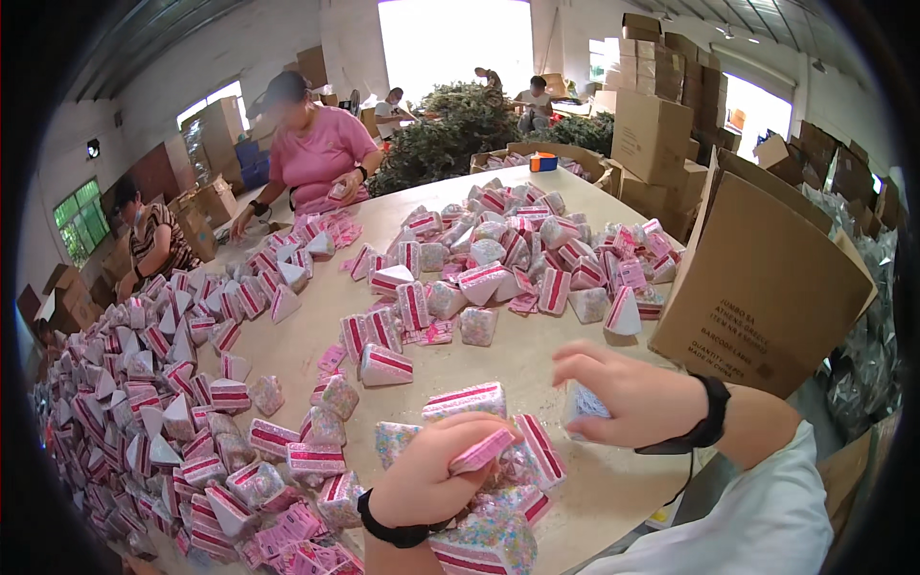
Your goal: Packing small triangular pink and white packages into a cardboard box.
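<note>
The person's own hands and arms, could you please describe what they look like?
The left hand and right hand are both ungloved. Black wristbands circle both wrists. A white sleeve stops short of the right wrist; no left sleeve shows.

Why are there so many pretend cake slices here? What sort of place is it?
Probably a workshop or small factory: cake-slice pieces are heaped across a big table, cardboard boxes are stacked behind, and a person in pink stands there too.

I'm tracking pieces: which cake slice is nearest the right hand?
The pale slice partly hidden beneath the right hand; the other slices lie farther from that hand.
</note>
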Demonstrator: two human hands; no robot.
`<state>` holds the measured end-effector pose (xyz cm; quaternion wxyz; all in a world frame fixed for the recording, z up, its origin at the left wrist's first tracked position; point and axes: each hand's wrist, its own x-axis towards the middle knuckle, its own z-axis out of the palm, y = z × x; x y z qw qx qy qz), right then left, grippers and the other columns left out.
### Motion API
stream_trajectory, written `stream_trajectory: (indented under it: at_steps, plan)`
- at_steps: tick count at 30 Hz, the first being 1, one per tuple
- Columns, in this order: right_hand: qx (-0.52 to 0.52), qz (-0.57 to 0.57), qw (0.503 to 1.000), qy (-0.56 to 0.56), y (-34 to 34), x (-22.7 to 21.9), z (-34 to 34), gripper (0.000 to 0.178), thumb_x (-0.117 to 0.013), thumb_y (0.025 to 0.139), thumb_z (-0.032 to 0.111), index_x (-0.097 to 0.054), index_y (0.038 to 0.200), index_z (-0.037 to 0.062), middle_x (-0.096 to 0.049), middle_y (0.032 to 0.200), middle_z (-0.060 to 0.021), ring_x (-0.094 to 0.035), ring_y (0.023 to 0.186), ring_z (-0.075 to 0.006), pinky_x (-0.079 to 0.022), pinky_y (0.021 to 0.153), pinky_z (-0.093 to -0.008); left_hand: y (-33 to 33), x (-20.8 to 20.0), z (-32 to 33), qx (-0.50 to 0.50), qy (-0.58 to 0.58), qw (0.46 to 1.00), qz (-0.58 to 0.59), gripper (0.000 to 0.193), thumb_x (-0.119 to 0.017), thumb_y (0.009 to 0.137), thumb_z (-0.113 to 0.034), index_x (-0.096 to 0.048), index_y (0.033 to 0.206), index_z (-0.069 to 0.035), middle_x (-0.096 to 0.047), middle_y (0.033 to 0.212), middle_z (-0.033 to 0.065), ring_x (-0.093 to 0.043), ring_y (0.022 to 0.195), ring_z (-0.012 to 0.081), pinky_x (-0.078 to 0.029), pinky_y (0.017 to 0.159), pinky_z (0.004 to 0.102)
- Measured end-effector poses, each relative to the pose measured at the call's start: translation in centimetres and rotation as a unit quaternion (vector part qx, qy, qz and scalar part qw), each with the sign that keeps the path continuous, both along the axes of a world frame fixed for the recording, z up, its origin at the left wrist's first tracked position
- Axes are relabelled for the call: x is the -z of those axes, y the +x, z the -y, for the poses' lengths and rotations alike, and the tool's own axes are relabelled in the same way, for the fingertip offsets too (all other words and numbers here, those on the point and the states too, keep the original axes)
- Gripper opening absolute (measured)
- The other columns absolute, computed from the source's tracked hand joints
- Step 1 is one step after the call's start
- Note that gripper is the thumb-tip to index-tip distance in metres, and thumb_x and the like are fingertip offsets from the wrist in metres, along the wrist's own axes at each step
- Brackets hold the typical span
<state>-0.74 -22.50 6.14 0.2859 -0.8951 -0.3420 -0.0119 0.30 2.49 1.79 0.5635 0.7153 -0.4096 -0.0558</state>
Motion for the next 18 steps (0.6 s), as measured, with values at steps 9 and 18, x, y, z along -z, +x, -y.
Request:
stream_trajectory:
  at_steps: [9, 18]
  plan:
    - [-0.037, -0.264, 0.95, 0.163, 0.5, 2.3, -4.5, 0.044, -0.061, 0.081, 0.008, -0.045, 0.122, 0.0028, -0.054, 0.096, -0.0105, -0.054, 0.078, -0.0167, -0.047, 0.069, -0.0291, -0.2, 0.0, 0.5, 0.005, 0.021, 1.0, 0.023, 0.033, -0.05, 0.071, 0.01, -0.059, 0.101, 0.003, -0.06, 0.088, 0.0117, -0.06, 0.076, 0.0215, -0.047, 0.067, 0.0293]
    - [-0.047, 0.018, 0.996, 0.075, 0.8, 2.9, -3.5, 0.02, -0.054, 0.087, 0.012, -0.058, 0.105, 0.0039, -0.06, 0.075, -0.0135, -0.06, 0.069, -0.0257, -0.048, 0.06, -0.0349, 0.2, 0.1, -0.4, -0.014, 0.035, 0.998, -0.041, 0.039, -0.051, 0.069, 0.008, -0.057, 0.107, 0.0, -0.058, 0.086, 0.0119, -0.057, 0.078, 0.0237, -0.045, 0.07, 0.0309]
